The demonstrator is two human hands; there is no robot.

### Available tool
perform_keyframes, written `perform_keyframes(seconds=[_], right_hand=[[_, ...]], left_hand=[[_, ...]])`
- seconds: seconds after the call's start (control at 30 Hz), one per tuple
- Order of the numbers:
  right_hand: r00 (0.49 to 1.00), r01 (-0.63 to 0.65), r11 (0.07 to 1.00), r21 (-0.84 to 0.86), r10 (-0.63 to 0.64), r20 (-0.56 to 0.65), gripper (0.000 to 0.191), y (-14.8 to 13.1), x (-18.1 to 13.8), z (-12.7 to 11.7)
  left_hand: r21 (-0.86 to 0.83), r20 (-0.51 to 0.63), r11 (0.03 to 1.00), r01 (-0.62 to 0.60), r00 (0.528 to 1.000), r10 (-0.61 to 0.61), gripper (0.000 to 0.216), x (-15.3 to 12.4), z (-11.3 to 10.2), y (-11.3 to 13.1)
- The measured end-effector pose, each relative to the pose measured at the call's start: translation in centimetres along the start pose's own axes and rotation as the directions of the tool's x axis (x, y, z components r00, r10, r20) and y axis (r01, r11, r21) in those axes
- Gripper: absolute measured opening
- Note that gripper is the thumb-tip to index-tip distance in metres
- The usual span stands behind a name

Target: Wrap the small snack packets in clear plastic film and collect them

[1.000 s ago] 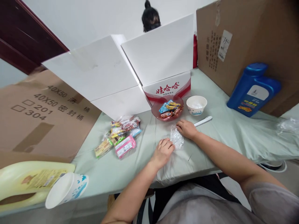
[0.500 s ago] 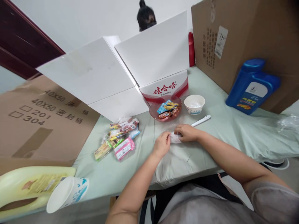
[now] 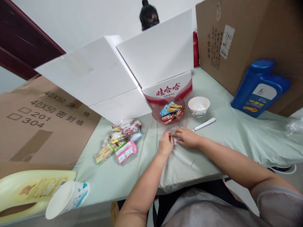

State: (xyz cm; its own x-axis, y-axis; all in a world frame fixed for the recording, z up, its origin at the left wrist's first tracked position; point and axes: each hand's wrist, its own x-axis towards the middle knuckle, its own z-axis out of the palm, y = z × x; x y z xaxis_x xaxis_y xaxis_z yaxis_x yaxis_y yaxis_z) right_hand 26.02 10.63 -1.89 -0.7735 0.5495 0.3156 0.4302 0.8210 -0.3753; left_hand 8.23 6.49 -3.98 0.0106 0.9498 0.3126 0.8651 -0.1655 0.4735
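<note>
My left hand (image 3: pixel 165 143) and my right hand (image 3: pixel 187 137) meet on the pale green tablecloth (image 3: pixel 227 135), both pinched on a small crumpled clear plastic bag (image 3: pixel 175 138) between them. Most of the bag is covered by my fingers. Just beyond my hands stands a red bowl (image 3: pixel 168 112) holding wrapped snacks. To its right is a white bowl (image 3: pixel 199 106), and a white pen-like stick (image 3: pixel 204 124) lies in front of that bowl.
A pile of wrapped snacks (image 3: pixel 120 140) lies left of my hands. White box flaps (image 3: pixel 151 60), brown cardboard (image 3: pixel 44 119) and a big carton (image 3: pixel 248 37) ring the table. A blue jug (image 3: pixel 260 88) stands right; a yellow jug (image 3: pixel 30 189) and paper cup (image 3: pixel 67 195) lie near left. A person's head (image 3: pixel 148 17) shows behind the box.
The clear bag lay spread out between my hands; both hands have drawn together and gathered it into a small wad.
</note>
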Motion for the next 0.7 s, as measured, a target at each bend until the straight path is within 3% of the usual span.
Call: perform_keyframes(seconds=[0.1,0.2,0.27,0.33,0.5,0.7], right_hand=[[0.994,-0.054,0.998,-0.028,0.057,0.092,0.038,-0.1,0.1,0.5],[0.993,-0.074,0.995,-0.063,0.079,0.086,0.038,-0.5,0.1,0.4],[0.992,-0.083,0.995,-0.063,0.089,0.085,0.035,-0.7,0.0,0.2],[0.985,-0.159,0.986,-0.040,0.162,0.066,0.029,-0.7,0.0,-0.1],[0.898,-0.438,0.899,-0.021,0.436,-0.059,0.029,0.5,-0.2,-0.8],[0.879,-0.474,0.880,-0.032,0.472,-0.064,0.024,1.0,-0.2,-1.2]], left_hand=[[0.084,-0.129,0.996,-0.016,0.991,0.027,0.015,-0.2,-1.1,-0.5],[0.133,-0.238,0.975,-0.180,0.949,0.208,0.016,-0.5,-1.9,-0.7],[0.071,-0.154,0.936,-0.344,0.924,0.351,0.016,-0.7,-1.9,-0.6],[-0.005,-0.018,0.908,-0.418,0.908,0.418,0.016,-0.7,-1.5,-0.3],[0.002,0.148,0.901,-0.433,0.892,0.428,0.016,-0.9,-1.2,0.1],[0.015,0.249,0.862,-0.506,0.837,0.487,0.022,-0.3,-2.9,-0.3]])
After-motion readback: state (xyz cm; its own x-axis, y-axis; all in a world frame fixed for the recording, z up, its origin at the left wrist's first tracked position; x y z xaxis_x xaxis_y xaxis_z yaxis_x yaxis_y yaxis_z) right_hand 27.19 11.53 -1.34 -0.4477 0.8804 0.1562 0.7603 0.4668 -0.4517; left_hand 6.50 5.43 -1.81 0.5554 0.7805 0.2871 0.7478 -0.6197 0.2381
